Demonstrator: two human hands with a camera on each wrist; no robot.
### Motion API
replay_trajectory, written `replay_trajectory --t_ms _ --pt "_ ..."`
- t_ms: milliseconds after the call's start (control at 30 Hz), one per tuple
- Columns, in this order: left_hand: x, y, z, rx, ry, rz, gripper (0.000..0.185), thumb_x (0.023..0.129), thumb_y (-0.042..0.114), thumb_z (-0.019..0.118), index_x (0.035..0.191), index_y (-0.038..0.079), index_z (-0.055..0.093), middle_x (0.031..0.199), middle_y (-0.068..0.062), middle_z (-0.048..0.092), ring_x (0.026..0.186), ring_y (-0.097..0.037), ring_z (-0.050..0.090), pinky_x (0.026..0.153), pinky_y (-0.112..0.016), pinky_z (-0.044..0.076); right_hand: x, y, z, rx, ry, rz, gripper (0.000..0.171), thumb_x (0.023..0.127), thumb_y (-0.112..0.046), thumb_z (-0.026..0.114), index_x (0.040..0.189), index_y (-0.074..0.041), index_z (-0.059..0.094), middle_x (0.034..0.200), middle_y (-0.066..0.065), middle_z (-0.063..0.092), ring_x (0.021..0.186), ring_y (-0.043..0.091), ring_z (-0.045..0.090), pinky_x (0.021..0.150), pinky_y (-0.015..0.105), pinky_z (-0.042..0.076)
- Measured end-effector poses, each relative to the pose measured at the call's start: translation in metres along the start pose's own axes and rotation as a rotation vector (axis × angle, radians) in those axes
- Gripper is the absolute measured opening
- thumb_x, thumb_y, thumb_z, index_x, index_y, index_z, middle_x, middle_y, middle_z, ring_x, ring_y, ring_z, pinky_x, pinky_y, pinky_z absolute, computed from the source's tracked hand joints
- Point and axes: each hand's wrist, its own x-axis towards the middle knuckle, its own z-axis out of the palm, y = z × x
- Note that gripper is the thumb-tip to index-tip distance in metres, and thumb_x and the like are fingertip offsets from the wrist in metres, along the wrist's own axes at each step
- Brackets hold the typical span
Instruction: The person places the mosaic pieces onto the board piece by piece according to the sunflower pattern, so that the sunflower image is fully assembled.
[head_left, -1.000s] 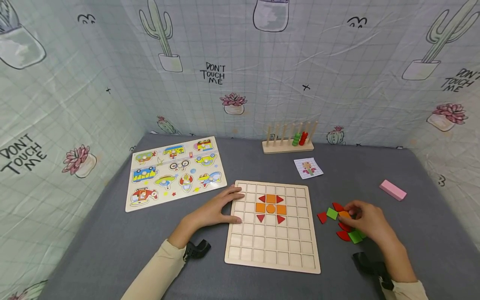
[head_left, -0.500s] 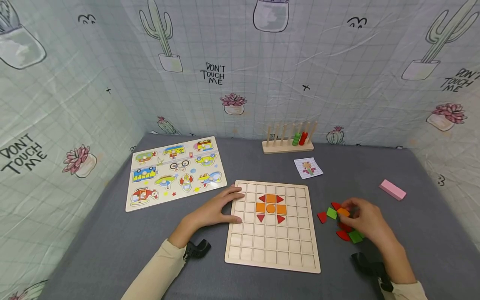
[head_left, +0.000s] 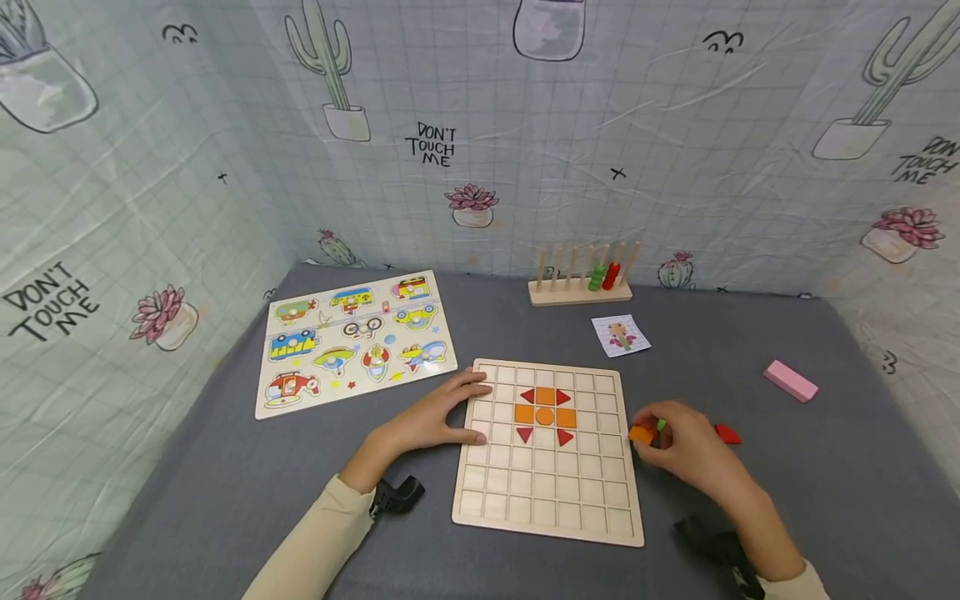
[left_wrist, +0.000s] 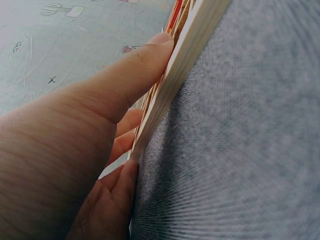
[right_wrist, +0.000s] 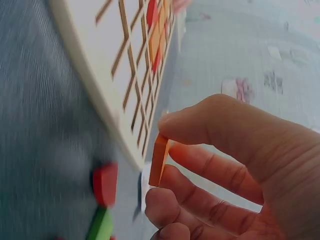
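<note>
My right hand pinches an orange tile between thumb and fingers, just beside the right edge of the wooden grid board. In the right wrist view the tile stands on edge in the grip, its thin side showing. My left hand rests at the board's left edge, thumb and fingertips over its rim. Red triangles and orange pieces, one of them round, sit in the upper middle of the grid. Below the right hand lie a red tile and a green tile, others being hidden.
A knob puzzle with vehicle pictures lies at the back left. Behind the grid board stand a peg rack with green and red beads and a small picture card. A pink block lies far right.
My right hand has lifted the orange tile from the loose pile and carried it left to the board's edge. The left hand stays on the board. The head view has shifted slightly.
</note>
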Motion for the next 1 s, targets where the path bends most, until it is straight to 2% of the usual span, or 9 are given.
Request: replay_trajectory --t_ms 167,500,833,1000 --pt "0.0 -0.001 0.0 0.012 0.008 0.013 0.073 0.083 0.038 0.078 0.145 0.015 0.047 0.158 -0.003 0.028 0.149 -0.026 0.016 0.115 -0.049 0.026 0.008 -0.013 0.011 0.024 -0.067 -0.015 0.025 0.077 -0.01 0.082 0.097 -0.004 0.068 0.087 0.001 0.058 0.064 0.01 0.046 0.054 0.022 0.042" --pt "0.001 -0.002 -0.001 0.015 0.007 0.013 0.074 0.083 0.04 0.077 0.146 0.016 0.046 0.159 -0.001 0.027 0.149 -0.024 0.016 0.116 -0.049 0.026 0.02 -0.035 0.034 0.09 -0.137 -0.119 0.022 0.075 -0.003 0.078 0.093 -0.006 0.067 0.089 0.001 0.06 0.061 0.007 0.046 0.053 0.021 0.042" --pt "0.001 -0.001 0.0 0.01 0.007 0.011 0.073 0.083 0.039 0.078 0.145 0.015 0.047 0.158 -0.002 0.028 0.149 -0.025 0.016 0.115 -0.049 0.027 0.032 -0.05 0.057 0.006 -0.168 -0.21 0.017 0.077 -0.003 0.077 0.089 -0.01 0.067 0.083 -0.004 0.056 0.067 0.006 0.046 0.058 0.019 0.041" --pt "0.001 -0.002 0.0 0.012 0.001 -0.001 0.073 0.083 0.039 0.077 0.145 0.016 0.047 0.158 -0.001 0.028 0.149 -0.024 0.015 0.116 -0.049 0.026 0.035 -0.059 0.064 0.009 -0.159 -0.227 0.014 0.079 -0.003 0.077 0.087 -0.01 0.067 0.082 -0.004 0.057 0.069 0.008 0.048 0.06 0.02 0.042"
